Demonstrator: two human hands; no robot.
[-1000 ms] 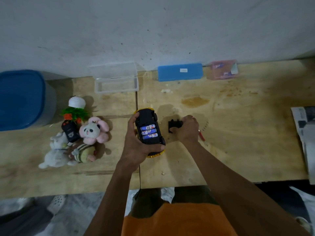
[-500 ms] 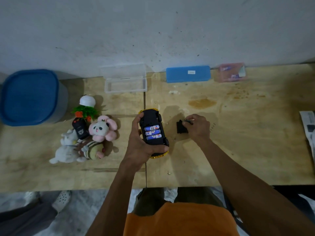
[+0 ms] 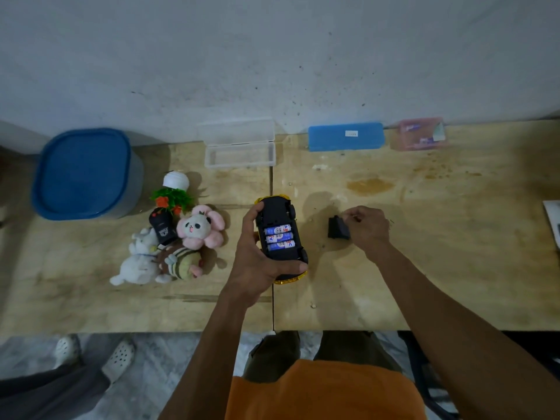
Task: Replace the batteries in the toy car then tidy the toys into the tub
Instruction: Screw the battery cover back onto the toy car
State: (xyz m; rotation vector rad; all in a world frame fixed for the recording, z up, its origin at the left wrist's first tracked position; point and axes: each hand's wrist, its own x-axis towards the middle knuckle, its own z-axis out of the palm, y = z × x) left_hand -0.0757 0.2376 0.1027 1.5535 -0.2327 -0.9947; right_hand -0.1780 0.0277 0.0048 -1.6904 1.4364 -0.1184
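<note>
The yellow toy car [image 3: 280,234] lies upside down in my left hand [image 3: 257,262], just above the wooden table [image 3: 439,268]. Its black underside faces up, and three blue-and-white batteries [image 3: 279,237] sit side by side in the uncovered compartment. To the right of the car, the black battery cover [image 3: 338,229] rests on the table. My right hand [image 3: 368,230] is beside the cover, with thumb and fingertips pinched on a small dark piece that I cannot identify. The tub [image 3: 85,174], closed with a blue lid, stands at the far left.
A pile of plush toys [image 3: 169,247] and a small plastic plant [image 3: 172,195] lie between tub and car. An open clear box [image 3: 239,150], a blue case [image 3: 345,136] and a pink box [image 3: 421,134] line the wall. Paper [image 3: 553,219] is at the right edge. Another person's feet [image 3: 94,356] are at lower left.
My right hand has come off the black cover and shifted a little right, leaving the cover exposed on the table. My left hand still holds the car the same way.
</note>
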